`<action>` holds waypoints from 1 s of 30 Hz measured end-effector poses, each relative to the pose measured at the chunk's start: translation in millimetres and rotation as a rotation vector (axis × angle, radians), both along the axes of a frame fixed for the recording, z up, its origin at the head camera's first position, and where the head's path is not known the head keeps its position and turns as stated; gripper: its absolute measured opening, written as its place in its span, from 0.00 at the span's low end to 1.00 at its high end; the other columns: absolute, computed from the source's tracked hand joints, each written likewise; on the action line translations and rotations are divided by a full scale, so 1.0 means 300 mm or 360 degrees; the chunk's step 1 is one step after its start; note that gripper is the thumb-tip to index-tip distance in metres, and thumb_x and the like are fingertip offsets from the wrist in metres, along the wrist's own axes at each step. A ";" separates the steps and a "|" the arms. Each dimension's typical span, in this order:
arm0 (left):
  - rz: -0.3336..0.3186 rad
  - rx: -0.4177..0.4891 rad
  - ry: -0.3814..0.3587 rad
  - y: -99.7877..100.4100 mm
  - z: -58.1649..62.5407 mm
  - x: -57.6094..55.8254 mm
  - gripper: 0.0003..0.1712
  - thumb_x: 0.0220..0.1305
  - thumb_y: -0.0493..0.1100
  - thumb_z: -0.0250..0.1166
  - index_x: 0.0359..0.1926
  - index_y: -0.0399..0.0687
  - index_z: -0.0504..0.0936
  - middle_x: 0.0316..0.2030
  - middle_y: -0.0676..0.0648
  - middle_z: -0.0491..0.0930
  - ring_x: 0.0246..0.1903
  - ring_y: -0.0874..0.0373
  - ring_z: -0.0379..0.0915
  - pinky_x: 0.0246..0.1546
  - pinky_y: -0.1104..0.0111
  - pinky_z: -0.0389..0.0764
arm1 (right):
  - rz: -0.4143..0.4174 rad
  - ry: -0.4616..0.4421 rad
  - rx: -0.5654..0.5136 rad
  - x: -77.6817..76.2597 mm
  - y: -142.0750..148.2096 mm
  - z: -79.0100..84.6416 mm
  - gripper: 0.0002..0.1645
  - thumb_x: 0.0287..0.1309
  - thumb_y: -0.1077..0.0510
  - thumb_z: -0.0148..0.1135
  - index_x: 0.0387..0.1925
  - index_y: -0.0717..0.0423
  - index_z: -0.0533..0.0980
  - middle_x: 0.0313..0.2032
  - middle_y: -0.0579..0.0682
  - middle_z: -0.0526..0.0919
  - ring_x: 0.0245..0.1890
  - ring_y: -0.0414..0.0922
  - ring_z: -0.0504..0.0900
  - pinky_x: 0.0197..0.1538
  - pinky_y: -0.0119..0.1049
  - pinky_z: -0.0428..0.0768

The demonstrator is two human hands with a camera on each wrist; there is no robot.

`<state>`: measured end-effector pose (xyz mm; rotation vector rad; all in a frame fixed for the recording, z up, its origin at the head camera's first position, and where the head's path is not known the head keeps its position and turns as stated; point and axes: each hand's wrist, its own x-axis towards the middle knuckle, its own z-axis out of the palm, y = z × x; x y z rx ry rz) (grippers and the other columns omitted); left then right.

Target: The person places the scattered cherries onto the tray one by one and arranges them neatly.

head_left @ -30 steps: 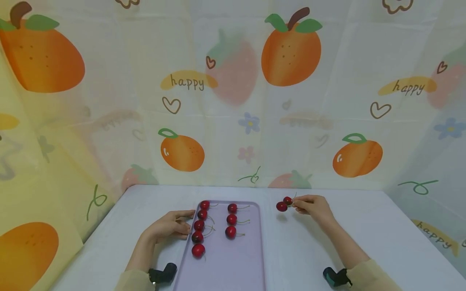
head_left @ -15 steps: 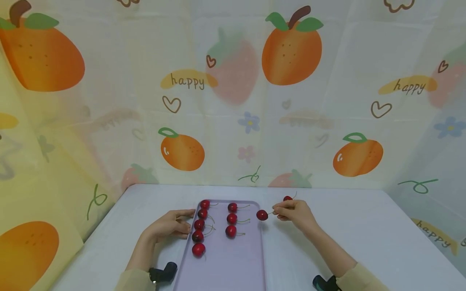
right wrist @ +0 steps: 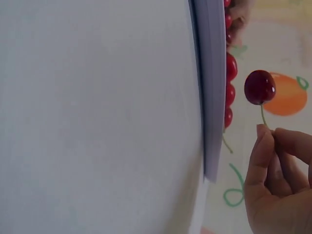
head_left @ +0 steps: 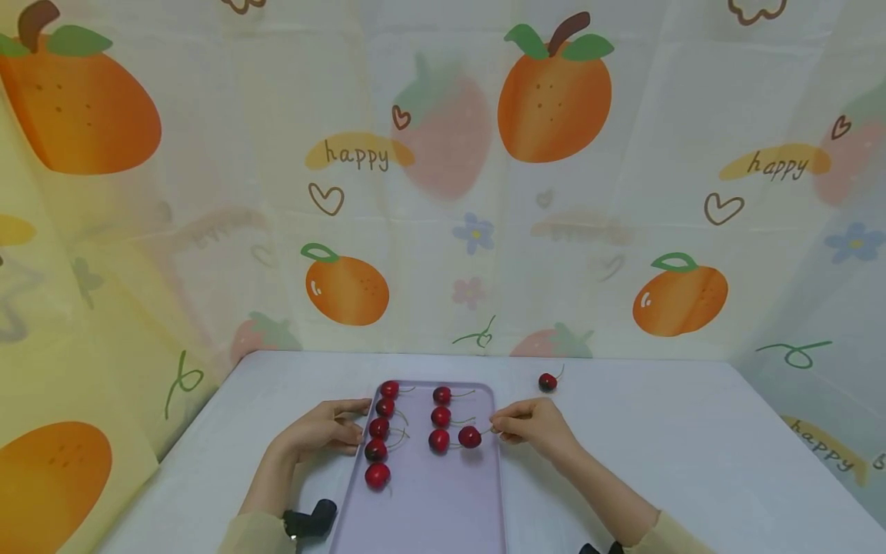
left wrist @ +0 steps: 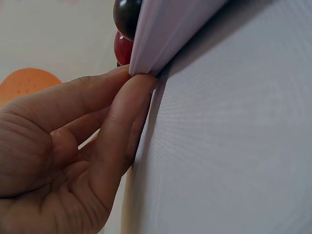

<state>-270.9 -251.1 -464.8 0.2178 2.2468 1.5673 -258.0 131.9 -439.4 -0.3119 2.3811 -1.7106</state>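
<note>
My right hand (head_left: 536, 427) pinches a dark red cherry (head_left: 470, 437) by its stem, holding it above the lilac tray (head_left: 429, 515) near the right rim. In the right wrist view that cherry (right wrist: 260, 87) hangs free of the tray wall (right wrist: 213, 87). My left hand (head_left: 318, 431) is at the tray's left side; in the left wrist view its thumb and forefinger (left wrist: 83, 102) pinch the tray's edge (left wrist: 156, 39). Several cherries (head_left: 376, 450) form a column along the left rim. To their right, three cherries (head_left: 441, 417) make a second column, just left of the held one.
One cherry (head_left: 547, 382) with its stem up lies on the white table (head_left: 657, 431), beyond my right hand. A fruit-printed cloth (head_left: 554, 231) hangs behind the table. Black wrist mounts (head_left: 310, 519) sit on my forearms.
My right hand has carried one cherry by its stem leftward and nearer, from the right table over the tray. Another cherry stayed on the table. The left hand has kept its place.
</note>
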 end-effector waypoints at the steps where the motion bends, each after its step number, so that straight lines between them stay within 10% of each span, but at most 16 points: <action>1: -0.0001 0.0002 0.0000 0.000 0.000 0.000 0.41 0.57 0.34 0.64 0.72 0.35 0.62 0.66 0.30 0.67 0.36 0.58 0.77 0.40 0.68 0.88 | 0.0003 0.0001 0.0012 0.003 -0.004 -0.002 0.17 0.58 0.56 0.68 0.42 0.67 0.84 0.34 0.57 0.90 0.29 0.36 0.84 0.38 0.30 0.87; 30: -0.0011 0.0039 -0.0019 -0.002 0.004 0.001 0.42 0.57 0.34 0.65 0.72 0.34 0.61 0.66 0.30 0.65 0.36 0.59 0.77 0.40 0.69 0.88 | 0.0268 0.0148 0.0280 0.040 -0.083 -0.045 0.09 0.52 0.59 0.71 0.33 0.60 0.88 0.25 0.53 0.89 0.24 0.36 0.80 0.29 0.25 0.80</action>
